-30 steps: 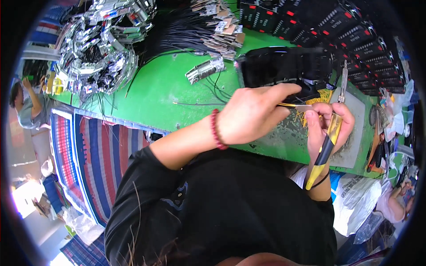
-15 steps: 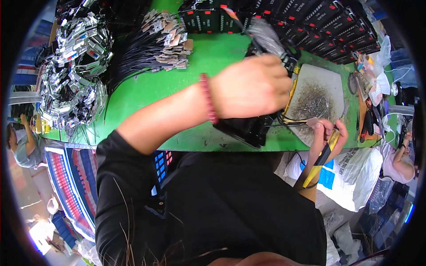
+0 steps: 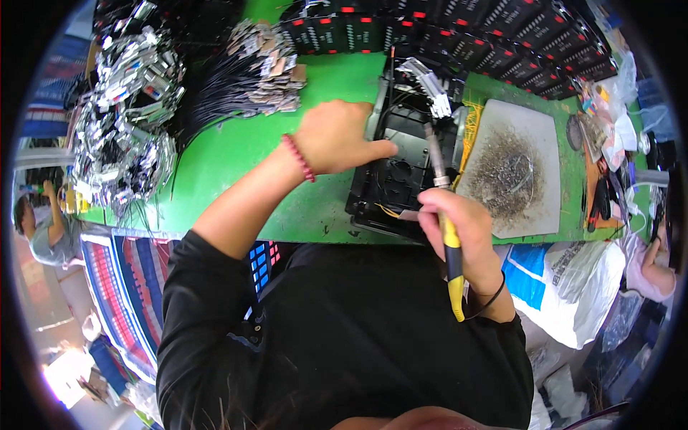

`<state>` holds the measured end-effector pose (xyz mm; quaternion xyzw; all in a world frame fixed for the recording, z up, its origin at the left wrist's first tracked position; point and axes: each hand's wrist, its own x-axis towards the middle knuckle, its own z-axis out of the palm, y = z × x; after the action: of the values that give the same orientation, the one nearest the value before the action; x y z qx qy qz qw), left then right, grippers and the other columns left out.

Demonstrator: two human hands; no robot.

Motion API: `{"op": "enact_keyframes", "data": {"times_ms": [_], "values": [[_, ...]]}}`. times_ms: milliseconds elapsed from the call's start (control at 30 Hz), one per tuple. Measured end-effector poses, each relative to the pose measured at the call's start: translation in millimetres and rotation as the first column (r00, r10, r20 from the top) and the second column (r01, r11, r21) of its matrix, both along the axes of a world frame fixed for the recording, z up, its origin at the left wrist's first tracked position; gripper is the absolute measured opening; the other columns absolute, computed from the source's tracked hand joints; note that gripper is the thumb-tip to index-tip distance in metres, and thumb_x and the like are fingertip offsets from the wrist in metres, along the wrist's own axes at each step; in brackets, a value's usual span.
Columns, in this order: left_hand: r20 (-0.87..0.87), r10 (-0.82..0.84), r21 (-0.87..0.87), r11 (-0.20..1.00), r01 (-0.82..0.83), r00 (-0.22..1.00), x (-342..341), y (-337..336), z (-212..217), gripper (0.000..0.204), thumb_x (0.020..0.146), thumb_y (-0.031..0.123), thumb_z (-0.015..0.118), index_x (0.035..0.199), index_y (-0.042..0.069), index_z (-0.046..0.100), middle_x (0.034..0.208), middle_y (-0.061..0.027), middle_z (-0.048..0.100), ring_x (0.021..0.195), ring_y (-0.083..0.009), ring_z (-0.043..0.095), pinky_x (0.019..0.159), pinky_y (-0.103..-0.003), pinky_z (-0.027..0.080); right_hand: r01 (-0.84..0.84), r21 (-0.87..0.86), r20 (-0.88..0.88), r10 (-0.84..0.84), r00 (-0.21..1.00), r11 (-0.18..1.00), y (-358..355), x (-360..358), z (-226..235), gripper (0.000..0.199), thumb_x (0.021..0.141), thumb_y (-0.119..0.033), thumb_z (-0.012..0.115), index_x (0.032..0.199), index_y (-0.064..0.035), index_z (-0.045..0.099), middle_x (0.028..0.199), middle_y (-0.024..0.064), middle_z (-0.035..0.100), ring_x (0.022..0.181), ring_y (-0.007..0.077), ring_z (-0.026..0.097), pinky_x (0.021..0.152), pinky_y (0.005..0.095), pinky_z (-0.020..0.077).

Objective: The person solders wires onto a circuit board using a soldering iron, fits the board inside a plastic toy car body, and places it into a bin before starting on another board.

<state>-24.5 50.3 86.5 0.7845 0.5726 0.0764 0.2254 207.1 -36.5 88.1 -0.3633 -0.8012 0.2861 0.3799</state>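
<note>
An open black plastic case point(image 3: 405, 143) lies on the green bench in front of me, with thin wires and a silvery bundle of parts point(image 3: 428, 87) at its far end. My left hand point(image 3: 337, 136) grips the left edge of the case, its thumb reaching over the rim. In my right hand point(image 3: 462, 222) is a soldering iron point(image 3: 451, 251) with a yellow and black handle. Its metal shaft points away from me, over the inside of the case. A small tan piece with yellow wires point(image 3: 407, 214) lies by the near edge, close to my right fingers.
A pale board point(image 3: 519, 208) with dark specks lies right of the case, yellow wires point(image 3: 471, 136) along its edge. Black cables with tan tags point(image 3: 244, 79) and a silvery heap of parts point(image 3: 122, 122) occupy the left. Stacked black boxes point(image 3: 494, 43) line the back; tools point(image 3: 596, 193) lie far right.
My left hand has moved left, off the case's middle to its left edge. My right hand has come left, swinging the soldering iron over the case. The case now sits more upright in view.
</note>
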Motion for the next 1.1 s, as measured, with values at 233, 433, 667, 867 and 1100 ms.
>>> {"op": "enact_keyframes", "data": {"times_ms": [233,433,667,867,1100], "values": [[0.189,0.092,0.006,0.995,-0.095,0.978,-55.2,-36.4,4.1,0.044,0.087,0.036,0.061,0.092,-0.008,0.057,0.077,-0.0278,0.061,0.076,-0.0435,0.06,0.068,-0.046,0.048,-0.252,-0.37,-0.151,0.21,0.966,0.894,1.5,25.6,7.8,0.039,0.07,-0.021,0.084,0.1,-0.0059,0.064,0.084,0.0069,0.068,0.058,0.0109,0.054,0.052,0.024,0.0425],[0.432,0.519,-0.03,0.826,-0.563,0.738,-223.3,-183.7,61.7,0.03,0.09,0.028,0.064,0.097,-0.001,0.063,0.068,-0.0001,0.057,0.06,-0.0098,0.053,0.052,-0.029,0.041,0.061,-0.201,-0.41,-0.14,0.901,0.978,7.5,0.6,-40.2,0.056,0.095,-0.044,0.054,0.127,-0.0006,0.039,0.081,0.0201,0.067,0.053,0.0136,0.048,0.054,0.0242,0.0414],[-0.34,0.929,-0.47,-0.035,-0.882,0.144,-352.7,-445.5,8.6,0.034,0.083,0.028,0.065,0.1,-0.002,0.064,0.075,-0.006,0.064,0.058,-0.0155,0.06,0.045,-0.029,0.048,-0.095,-0.36,-0.323,-0.028,0.946,0.928,5.9,-46.9,-72.8,0.056,0.098,-0.039,0.05,0.134,0.0016,0.036,0.082,0.0214,0.067,0.049,0.0135,0.049,0.048,0.0211,0.0405],[-0.388,0.879,-0.489,-0.451,-0.746,-0.277,-351.5,-597.7,-272.2,0.036,0.081,0.026,0.069,0.105,0.0,0.063,0.092,-0.01,0.068,0.073,-0.0233,0.067,0.053,-0.037,0.056,-0.135,-0.393,-0.231,0.045,0.972,0.909,3.6,-67.3,-67.0,0.056,0.098,-0.037,0.052,0.135,0.0028,0.037,0.085,0.0199,0.067,0.053,0.0133,0.051,0.056,0.0251,0.0443],[-0.324,0.709,-0.783,-0.573,-0.243,-0.626,-295.6,-521.4,-449.5,0.033,0.09,0.015,0.061,0.117,-0.001,0.052,0.123,-0.0178,0.056,0.1,-0.0354,0.061,0.082,-0.05,0.055,0.0,-0.411,-0.079,-0.036,0.996,0.912,-9.8,-68.2,-59.8,0.054,0.097,-0.033,0.053,0.134,0.0039,0.037,0.085,0.0178,0.067,0.057,0.0131,0.052,0.057,0.0247,0.0449]]}}
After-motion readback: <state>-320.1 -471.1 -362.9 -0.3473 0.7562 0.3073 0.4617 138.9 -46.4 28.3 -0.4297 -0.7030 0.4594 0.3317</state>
